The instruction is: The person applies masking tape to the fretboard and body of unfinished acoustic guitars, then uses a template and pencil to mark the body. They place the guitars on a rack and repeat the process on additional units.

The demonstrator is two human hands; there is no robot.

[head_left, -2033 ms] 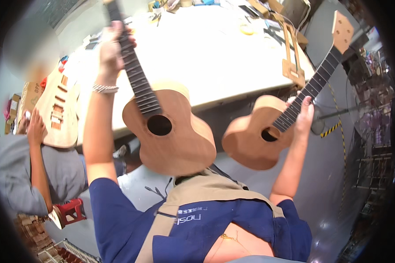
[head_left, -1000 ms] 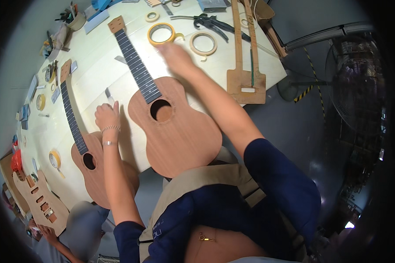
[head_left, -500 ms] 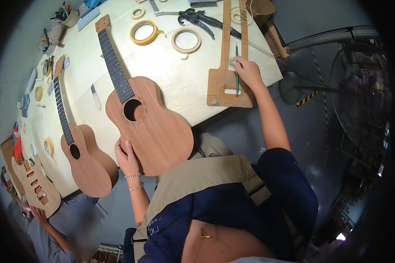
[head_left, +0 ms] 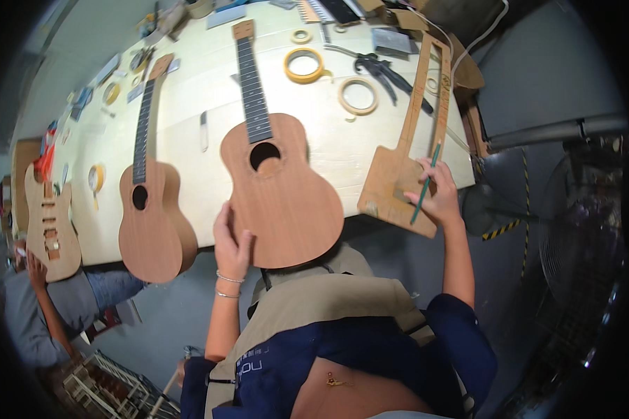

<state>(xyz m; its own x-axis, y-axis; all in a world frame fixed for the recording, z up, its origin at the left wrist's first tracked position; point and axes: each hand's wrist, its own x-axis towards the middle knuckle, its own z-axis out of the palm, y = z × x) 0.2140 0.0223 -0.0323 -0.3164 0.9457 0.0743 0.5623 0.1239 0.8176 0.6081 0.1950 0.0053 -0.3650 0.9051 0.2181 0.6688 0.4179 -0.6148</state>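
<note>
An unfinished ukulele [head_left: 290, 209], with a reddish-brown body and dark fretboard, lies face up in front of me, its lower end over the table edge. My left hand [head_left: 232, 241] grips the left side of its body, thumb against the edge of the top. To the right, a flat wooden template [head_left: 388, 174] with a long slotted neck lies tilted, its wide end past the table edge. Over that wide end, my right hand [head_left: 440, 195] has its fingers bent around a green pencil [head_left: 424, 187]. Whether those fingers also touch the template I cannot tell.
A second ukulele [head_left: 157, 230] lies to the left. Beyond it, a co-worker's hand [head_left: 36, 269] touches an electric guitar body [head_left: 52, 237]. Yellow tape [head_left: 304, 79], a beige tape roll [head_left: 375, 98] and a black-handled tool [head_left: 384, 73] lie farther back. A fan [head_left: 573, 230] stands at right.
My right hand has moved down toward the template's wide end, and the pencil is now slanted in its fingers. The template has turned at an angle. My left hand stays on the ukulele; the view has shifted.
</note>
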